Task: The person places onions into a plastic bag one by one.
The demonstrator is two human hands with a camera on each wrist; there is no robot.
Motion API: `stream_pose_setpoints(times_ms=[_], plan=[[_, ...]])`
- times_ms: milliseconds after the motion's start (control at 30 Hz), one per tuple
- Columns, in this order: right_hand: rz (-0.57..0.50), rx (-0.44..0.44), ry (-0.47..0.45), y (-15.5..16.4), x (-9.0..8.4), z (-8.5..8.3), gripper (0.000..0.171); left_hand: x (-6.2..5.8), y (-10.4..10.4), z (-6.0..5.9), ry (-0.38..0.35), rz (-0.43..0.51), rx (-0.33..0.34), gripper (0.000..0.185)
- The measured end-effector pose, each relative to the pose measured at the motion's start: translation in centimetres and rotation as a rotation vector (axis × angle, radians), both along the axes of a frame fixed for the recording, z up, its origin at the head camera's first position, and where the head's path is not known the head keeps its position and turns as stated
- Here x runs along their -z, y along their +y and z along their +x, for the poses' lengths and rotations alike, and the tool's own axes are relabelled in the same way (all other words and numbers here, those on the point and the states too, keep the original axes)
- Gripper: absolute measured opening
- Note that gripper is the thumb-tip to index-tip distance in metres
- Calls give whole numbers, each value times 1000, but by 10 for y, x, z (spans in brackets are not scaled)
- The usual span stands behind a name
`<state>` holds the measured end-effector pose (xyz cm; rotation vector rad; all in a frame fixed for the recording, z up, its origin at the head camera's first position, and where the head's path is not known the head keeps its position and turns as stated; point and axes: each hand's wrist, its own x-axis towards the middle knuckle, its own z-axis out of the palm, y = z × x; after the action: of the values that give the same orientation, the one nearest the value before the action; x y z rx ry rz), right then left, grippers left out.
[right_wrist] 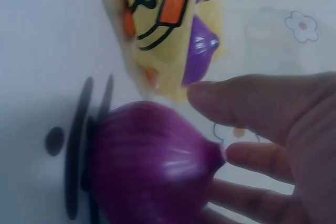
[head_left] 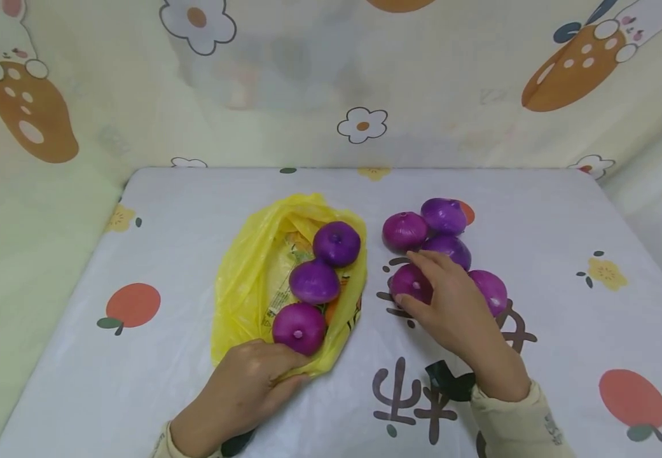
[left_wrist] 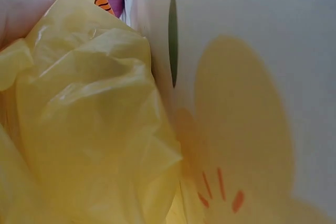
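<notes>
A yellow plastic bag point(head_left: 241, 273) lies with its mouth open, left of the table's middle. My left hand point(head_left: 250, 381) pinches its near rim between thumb and fingers; crumpled bag film point(left_wrist: 94, 129) fills much of the left wrist view. Three purple onions point(head_left: 299, 329) sit in a row along the bag's right side. My right hand point(head_left: 459, 305) is around a purple onion point(head_left: 409, 284) on the table, fingers extended. In the right wrist view the thumb point(right_wrist: 210, 100) stands off this onion point(right_wrist: 147, 166), while fingers lie beside its tip.
More purple onions point(head_left: 404, 231) are grouped behind and beside my right hand, one of them point(head_left: 489, 292) to its right. A white cloth point(head_left: 182, 381) printed with fruit and flowers covers the table. Patterned curtains point(head_left: 296, 83) hang behind and at the sides.
</notes>
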<state>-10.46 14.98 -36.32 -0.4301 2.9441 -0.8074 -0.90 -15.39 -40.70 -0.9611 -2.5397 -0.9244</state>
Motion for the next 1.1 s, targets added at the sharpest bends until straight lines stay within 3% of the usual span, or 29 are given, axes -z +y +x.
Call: stream_pose_setpoints(times_ms=[467, 1100], plan=[[54, -18, 33, -1, 18, 2, 75, 0, -2, 1, 0, -7, -6, 17], [59, -12, 99, 1, 25, 5, 75, 2, -2, -2, 43, -16, 4, 17]])
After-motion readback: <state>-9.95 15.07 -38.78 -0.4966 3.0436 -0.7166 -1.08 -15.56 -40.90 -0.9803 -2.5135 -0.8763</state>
